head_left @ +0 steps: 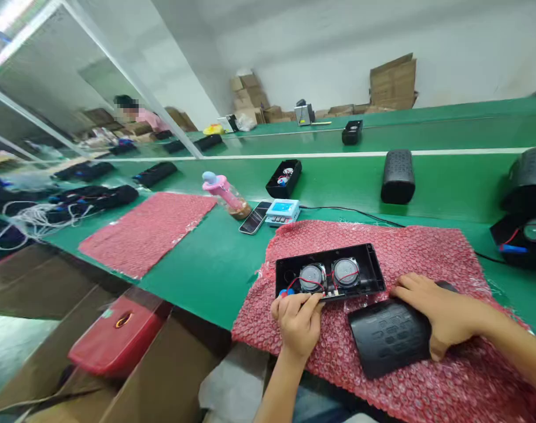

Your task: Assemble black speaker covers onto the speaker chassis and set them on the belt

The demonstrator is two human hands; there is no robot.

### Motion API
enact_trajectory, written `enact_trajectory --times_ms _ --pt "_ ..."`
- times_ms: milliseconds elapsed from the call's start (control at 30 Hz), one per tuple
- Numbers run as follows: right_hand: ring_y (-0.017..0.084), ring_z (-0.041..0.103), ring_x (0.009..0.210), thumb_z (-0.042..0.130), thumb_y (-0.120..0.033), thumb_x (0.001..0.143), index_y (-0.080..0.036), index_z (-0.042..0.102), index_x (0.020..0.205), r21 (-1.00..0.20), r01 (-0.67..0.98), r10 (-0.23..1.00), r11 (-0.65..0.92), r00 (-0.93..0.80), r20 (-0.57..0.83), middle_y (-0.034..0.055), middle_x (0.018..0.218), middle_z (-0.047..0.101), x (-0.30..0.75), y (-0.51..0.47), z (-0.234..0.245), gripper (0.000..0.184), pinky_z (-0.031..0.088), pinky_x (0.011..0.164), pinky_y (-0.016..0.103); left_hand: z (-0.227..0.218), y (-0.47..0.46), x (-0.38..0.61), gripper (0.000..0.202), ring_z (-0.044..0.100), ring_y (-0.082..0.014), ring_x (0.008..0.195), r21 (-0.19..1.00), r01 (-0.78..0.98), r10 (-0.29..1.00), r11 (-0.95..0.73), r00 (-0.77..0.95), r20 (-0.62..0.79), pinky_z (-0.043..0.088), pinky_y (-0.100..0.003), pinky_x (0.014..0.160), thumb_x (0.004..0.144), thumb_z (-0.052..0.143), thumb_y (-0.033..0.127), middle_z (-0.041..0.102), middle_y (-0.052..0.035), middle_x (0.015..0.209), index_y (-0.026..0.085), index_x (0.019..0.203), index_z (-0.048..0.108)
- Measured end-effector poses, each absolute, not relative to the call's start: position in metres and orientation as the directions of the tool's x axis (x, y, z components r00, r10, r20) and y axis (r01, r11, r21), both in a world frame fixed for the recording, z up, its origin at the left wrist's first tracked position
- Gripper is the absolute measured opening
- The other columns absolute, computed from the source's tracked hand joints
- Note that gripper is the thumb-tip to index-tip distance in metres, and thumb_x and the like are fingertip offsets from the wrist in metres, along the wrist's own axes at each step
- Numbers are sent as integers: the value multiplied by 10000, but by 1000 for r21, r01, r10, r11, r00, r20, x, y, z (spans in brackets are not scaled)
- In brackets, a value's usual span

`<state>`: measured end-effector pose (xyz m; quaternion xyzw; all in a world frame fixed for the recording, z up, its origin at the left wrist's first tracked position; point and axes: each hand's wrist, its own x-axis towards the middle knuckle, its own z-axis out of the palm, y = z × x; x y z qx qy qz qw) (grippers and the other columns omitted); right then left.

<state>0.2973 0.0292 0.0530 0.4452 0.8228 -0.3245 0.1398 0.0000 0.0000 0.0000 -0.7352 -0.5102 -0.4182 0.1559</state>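
Note:
An open black speaker housing lies on red bubble wrap, with two round speaker drivers, red wires and a small circuit board along its near edge. My left hand is closed at the near left edge of this housing, its fingertips by the board and a blue-and-red part. To the right, my right hand lies over a black speaker cover, fingers curled round its far side. The cover rests with its patterned outer face up, tilted beside the housing.
Behind the wrap are a small light-blue meter, a phone and a pink bottle. Other speaker shells stand on the green bench. A red bag sits in a carton at left. A person is farther back.

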Motion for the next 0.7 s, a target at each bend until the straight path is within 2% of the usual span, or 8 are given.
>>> enact_trajectory --times_ms 700 --pt "389 364 1119 795 -340 352 -119 538 1173 -435 811 655 391 -577 -487 145 1194 413 296 31 54 888 339 981 542 1 -1 2 121 557 -167 714 217 879 611 -425 102 785 314 -371 823 890 613 248 648 1 710 247 831 719"
